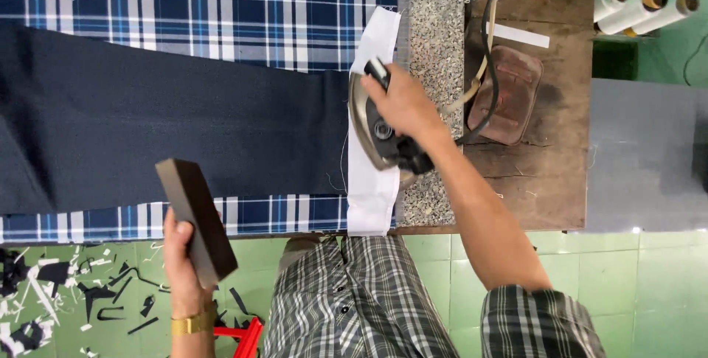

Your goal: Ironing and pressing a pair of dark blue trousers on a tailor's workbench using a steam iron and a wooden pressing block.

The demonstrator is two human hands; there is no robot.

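Steam iron (380, 126) is sitting under my right hand (402, 100), fingers wrapped shut around its handle, pressing down on the white strip (372, 196) at the end of the dark cloth (162, 129) so the heat is working the edge flat. My left hand (181, 255) is holding a dark wooden block (195, 221) off the worktop (542, 174), fingers clamped on its lower end, keeping it close beside the cloth.
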